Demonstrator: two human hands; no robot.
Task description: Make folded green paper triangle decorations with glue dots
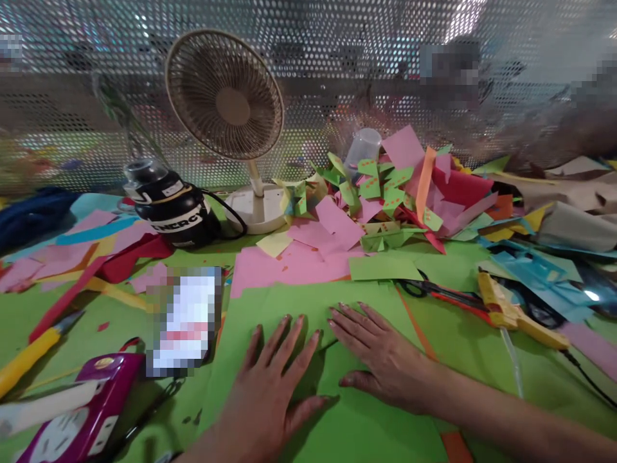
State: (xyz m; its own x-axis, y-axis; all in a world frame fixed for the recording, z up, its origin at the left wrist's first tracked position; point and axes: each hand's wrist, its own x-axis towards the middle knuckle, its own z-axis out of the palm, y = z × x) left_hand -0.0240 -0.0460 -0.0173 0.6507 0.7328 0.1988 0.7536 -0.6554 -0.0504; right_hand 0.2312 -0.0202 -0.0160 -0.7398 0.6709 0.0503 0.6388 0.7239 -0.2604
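Note:
A large sheet of green paper [366,427] lies in front of me on the green tabletop. My left hand [277,373] rests flat on its left part, fingers spread. To the right, my right hand [373,350] also lies flat on the sheet, its fingers stretched out toward the upper left. Neither hand holds anything. A short dark line shows on the sheet between the two hands; I cannot tell what it is. Pink paper [279,267] sticks out beyond the sheet's far edge, and a narrow strip of orange paper [417,325] shows along its right side.
Behind stand a fan [226,103], a black jar [173,206] and a heap of cut paper [376,193]. Left are a phone [186,321], a yellow-handled tool [31,360] and a purple object [81,411]. Scissors [434,292] and a yellow glue gun [515,312] lie right.

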